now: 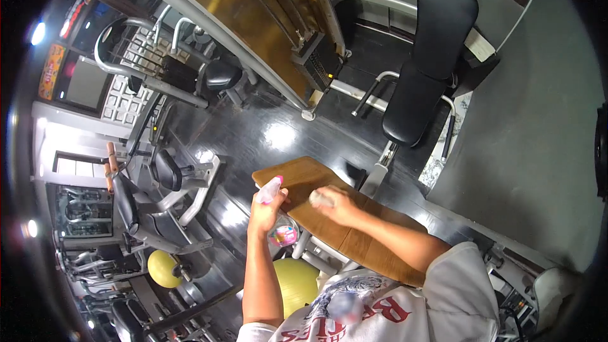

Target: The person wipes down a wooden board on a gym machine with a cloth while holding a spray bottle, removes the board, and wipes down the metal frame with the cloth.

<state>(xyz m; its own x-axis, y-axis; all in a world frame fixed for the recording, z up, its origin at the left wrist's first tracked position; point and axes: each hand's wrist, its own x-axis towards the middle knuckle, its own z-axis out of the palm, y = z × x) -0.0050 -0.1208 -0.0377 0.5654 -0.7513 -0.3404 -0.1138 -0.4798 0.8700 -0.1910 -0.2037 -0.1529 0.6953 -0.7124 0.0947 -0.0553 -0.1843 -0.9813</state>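
A clear spray bottle (284, 231) with a pink and white nozzle is in my left hand (265, 210), whose fingers wrap round its neck. The bottle hangs at the left edge of a brown wooden board (304, 174) and has a pink label. Over the middle of the board, my right hand (335, 206) is closed round a small greyish-white cloth (322, 199). Whether the cloth touches the wood is hard to tell.
A machine with a black padded seat (408, 104) stands beyond the board. More gym machines (168, 171) are on the left. Yellow balls (164, 268) lie low on the left and beneath the board. A grey wall (525, 133) rises on the right.
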